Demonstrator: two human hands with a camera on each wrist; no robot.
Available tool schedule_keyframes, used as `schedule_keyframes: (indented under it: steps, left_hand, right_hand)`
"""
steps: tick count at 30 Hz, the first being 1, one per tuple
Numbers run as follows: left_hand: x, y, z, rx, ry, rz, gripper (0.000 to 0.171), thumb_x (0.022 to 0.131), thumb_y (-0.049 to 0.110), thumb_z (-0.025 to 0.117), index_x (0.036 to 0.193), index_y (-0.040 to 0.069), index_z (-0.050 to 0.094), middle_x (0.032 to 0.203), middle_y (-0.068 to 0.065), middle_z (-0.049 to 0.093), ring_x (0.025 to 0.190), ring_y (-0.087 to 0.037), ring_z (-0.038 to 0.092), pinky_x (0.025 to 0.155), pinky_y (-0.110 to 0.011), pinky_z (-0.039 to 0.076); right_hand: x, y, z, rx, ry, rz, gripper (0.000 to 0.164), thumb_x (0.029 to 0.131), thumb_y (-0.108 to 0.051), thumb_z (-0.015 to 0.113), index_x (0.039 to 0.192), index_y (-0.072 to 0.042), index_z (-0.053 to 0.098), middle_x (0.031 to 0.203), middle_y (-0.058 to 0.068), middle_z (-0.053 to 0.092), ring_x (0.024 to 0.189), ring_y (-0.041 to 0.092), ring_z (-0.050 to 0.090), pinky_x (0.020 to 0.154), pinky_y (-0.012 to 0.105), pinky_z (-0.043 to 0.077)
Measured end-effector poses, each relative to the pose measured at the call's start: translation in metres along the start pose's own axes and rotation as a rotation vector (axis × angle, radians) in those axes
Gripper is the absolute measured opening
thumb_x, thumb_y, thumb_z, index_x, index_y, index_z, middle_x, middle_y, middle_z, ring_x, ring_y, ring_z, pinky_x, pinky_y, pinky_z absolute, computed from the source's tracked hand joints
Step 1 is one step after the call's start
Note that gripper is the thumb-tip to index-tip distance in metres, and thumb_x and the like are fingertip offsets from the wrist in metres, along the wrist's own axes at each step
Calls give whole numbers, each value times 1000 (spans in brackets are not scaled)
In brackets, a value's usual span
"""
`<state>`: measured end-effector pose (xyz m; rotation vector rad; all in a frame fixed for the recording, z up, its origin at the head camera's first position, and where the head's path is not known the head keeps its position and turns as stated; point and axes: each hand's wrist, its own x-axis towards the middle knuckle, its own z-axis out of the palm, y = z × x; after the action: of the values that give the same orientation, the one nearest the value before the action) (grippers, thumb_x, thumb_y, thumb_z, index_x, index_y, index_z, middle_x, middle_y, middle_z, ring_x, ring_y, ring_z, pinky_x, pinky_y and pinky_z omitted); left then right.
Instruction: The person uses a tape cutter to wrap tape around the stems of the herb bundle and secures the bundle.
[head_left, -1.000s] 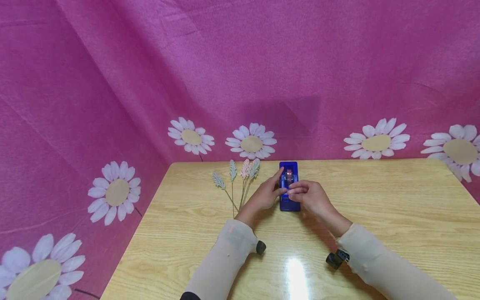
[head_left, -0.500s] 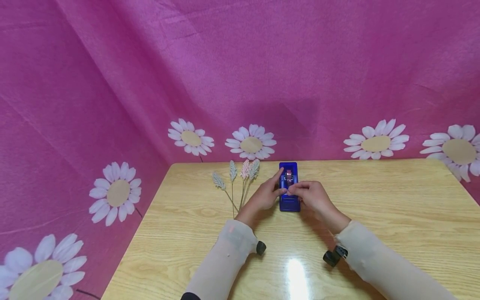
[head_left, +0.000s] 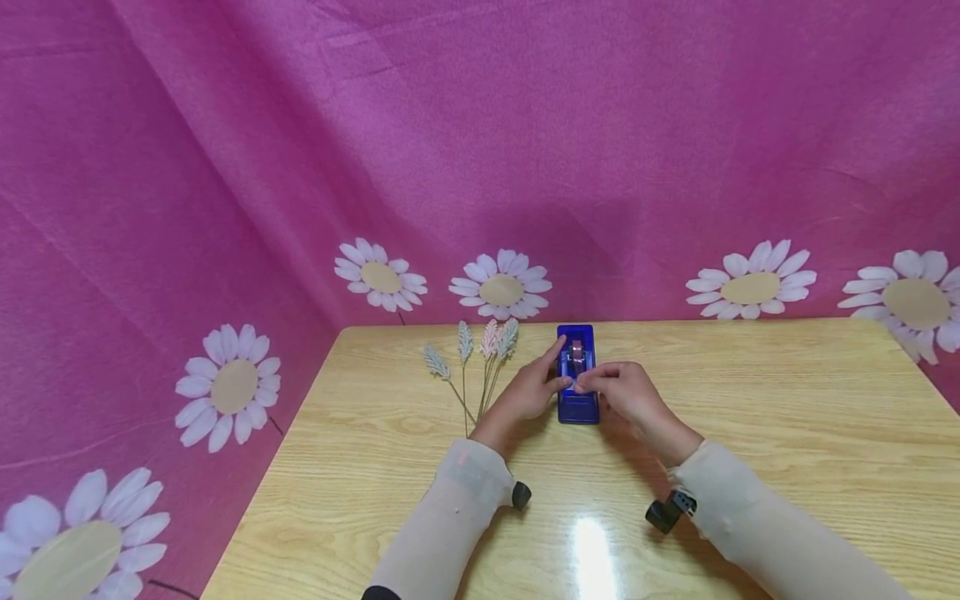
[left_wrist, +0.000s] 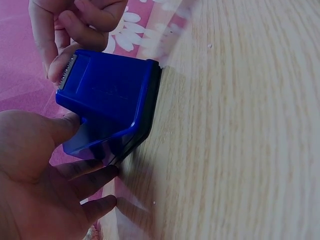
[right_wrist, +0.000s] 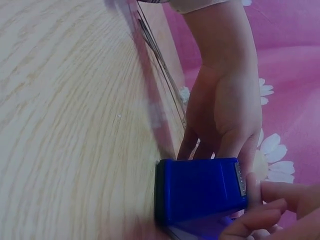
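The left hand point(head_left: 529, 390) grips the left side of the blue tape dispenser point(head_left: 579, 408) standing on the wooden counter point(head_left: 765, 400); the right hand point(head_left: 628, 393) bunches its fingertips at the serrated cutter point(right_wrist: 241, 179), whether pinching anything I cannot tell.

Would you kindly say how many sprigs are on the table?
4, left of the tape dispenser: leftmost grey sprig, second grey sprig, pink sprig third, rightmost grey sprig; others may be hidden.

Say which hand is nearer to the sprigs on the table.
The left hand. It is just right of the sprigs, at the left side of the blue tape dispenser; the right hand is farther right, at that dispenser's serrated cutter.
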<state>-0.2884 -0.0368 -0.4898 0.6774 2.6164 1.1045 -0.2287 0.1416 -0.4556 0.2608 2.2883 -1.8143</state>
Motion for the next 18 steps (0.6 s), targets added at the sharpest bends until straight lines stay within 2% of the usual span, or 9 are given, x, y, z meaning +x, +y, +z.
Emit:
schedule_keyframes:
  steps: [3, 12, 18]
  left_hand:
    - [0, 1, 0, -2, -3, -9, 71, 108, 23, 55, 167, 27, 15, 144, -14, 61, 135, -23, 56, 116, -39, 40]
    - [-1, -1, 0, -19, -10, -2, 71, 108, 22, 54, 167, 26, 15, 144, -15, 61, 135, -24, 56, 116, -39, 40]
    - [-1, 0, -1, 0, -14, -10, 71, 108, 24, 55, 167, 27, 15, 145, -14, 61, 137, -24, 54, 117, -40, 39]
  right_hand:
    - [-2, 0, 0, 12, -2, 6, 31, 99, -17, 69, 118, 7, 71, 93, 4, 64, 76, 18, 51, 67, 35, 47]
    - [-5, 2, 1, 86, -18, 5, 30, 97, -15, 70, 117, 8, 70, 84, 0, 66, 62, 12, 48, 56, 29, 44]
    - [-9, 3, 0, 120, -31, -1, 26, 99, -14, 68, 114, 7, 70, 80, -2, 73, 55, 9, 47, 52, 27, 42]
